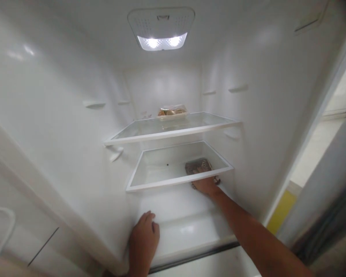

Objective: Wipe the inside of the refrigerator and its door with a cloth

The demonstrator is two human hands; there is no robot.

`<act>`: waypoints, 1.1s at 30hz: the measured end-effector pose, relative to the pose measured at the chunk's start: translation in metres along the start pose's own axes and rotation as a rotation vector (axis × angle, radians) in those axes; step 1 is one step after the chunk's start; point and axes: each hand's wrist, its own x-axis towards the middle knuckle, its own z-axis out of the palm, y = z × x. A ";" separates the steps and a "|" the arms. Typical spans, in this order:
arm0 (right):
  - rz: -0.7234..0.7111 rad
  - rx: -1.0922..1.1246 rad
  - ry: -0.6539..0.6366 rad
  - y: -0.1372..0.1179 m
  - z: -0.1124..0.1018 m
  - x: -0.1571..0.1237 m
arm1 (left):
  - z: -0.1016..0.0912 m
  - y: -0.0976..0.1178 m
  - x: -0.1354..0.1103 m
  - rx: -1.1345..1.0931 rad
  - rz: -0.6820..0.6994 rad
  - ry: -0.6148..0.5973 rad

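Observation:
I am looking into an open white fridge. My right hand [205, 186] reaches in under the middle glass shelf [161, 184] and grips a dark wrapped package [198, 166], which shows through the glass right above my fingers. The shelf rim partly hides the fingers. My left hand [143, 238] rests palm down on the front left of the white bottom shelf [190, 234], next to the left wall, fingers loosely laid out and holding nothing.
The upper glass shelf [173, 132] carries a clear tray of light brown food [172, 112] at the back. A lit lamp [161, 40] is in the ceiling. The fridge door [23, 215] stands open at left, and a yellow and grey edge [282, 211] is at right.

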 end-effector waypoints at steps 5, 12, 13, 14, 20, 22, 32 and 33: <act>-0.040 -0.006 -0.121 -0.013 -0.007 -0.063 | -0.008 0.004 0.001 -0.010 0.012 0.000; -0.204 0.113 -0.265 -0.047 -0.023 -0.157 | -0.006 0.004 0.004 -0.057 0.065 0.047; -0.238 0.138 -0.288 -0.054 -0.025 -0.163 | -0.005 0.003 0.005 -0.087 0.070 0.061; -0.275 0.165 -0.307 -0.063 -0.028 -0.167 | -0.004 0.001 0.005 -0.129 0.066 0.081; -0.508 0.281 -0.368 -0.142 -0.014 -0.136 | -0.008 -0.007 -0.002 -0.445 -0.078 0.290; -0.574 0.258 -0.399 -0.168 0.003 -0.111 | -0.009 -0.006 -0.004 -0.477 -0.059 0.322; -0.406 0.222 -0.258 -0.177 0.062 0.016 | 0.011 0.002 -0.006 -0.066 0.042 0.189; -0.378 0.222 -0.249 -0.171 0.065 0.025 | 0.011 0.002 -0.007 -0.039 0.039 0.164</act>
